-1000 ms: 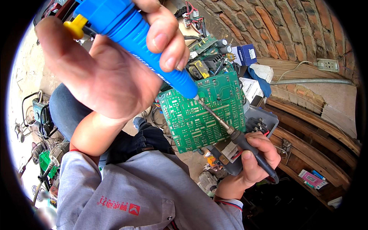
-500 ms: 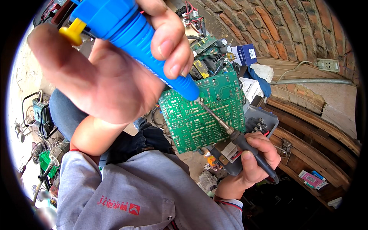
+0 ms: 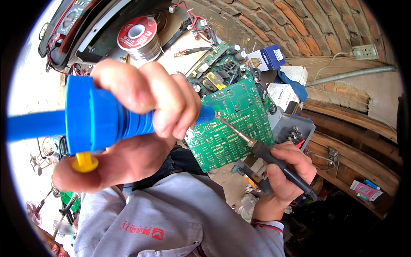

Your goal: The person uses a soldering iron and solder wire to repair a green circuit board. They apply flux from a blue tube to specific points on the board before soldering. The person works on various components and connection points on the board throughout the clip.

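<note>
My left hand [image 3: 147, 94] is wrapped around a blue solder sucker [image 3: 92, 115], its thumb at the yellow button [image 3: 84, 162]. The pump's blue rod [image 3: 36, 126] sticks out to the left. Its nozzle is close to the tip of a soldering iron [image 3: 278, 160], over a green circuit board [image 3: 233, 147]. In my right hand [image 3: 291, 167] the iron's black handle is gripped, its metal shaft slanting up and left. The board lies tilted, solder side up; whether the tips touch it I cannot tell.
Behind the board sits another board with capacitors [image 3: 214, 70]. A solder wire spool [image 3: 139, 38] and a multimeter [image 3: 73, 16] are at the back left. A blue box [image 3: 266, 58] stands near the brick wall [image 3: 299, 21]. A grey plastic tray [image 3: 306, 128] holds small parts at the right.
My left hand and the solder sucker have swung lower and left, from steeply slanted to nearly level. The spool and multimeter have come into view. The iron stays over the board.
</note>
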Demonstrator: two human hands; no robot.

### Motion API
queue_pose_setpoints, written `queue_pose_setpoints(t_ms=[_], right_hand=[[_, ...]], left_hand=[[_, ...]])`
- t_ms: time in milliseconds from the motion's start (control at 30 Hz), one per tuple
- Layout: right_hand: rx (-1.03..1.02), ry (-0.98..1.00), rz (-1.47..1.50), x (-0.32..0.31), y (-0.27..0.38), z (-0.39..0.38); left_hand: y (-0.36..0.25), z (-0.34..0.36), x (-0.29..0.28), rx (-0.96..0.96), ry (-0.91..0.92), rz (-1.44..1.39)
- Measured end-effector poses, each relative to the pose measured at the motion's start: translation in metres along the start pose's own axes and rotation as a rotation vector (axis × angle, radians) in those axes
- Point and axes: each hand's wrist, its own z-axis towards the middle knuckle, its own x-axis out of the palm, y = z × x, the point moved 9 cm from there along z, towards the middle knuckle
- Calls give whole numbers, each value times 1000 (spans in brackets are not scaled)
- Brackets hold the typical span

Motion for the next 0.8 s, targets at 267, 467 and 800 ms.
queue_pose_setpoints(t_ms=[267, 467, 800], right_hand=[[4, 23, -27, 1, 3, 2], [6, 6, -16, 0, 1, -1], [-15, -97, 311, -23, -4, -11]], left_hand=[[-1, -6, 3, -81, -100, 90], [-1, -7, 1, -55, -90, 122], [-20, 10, -16, -46, -66, -12]])
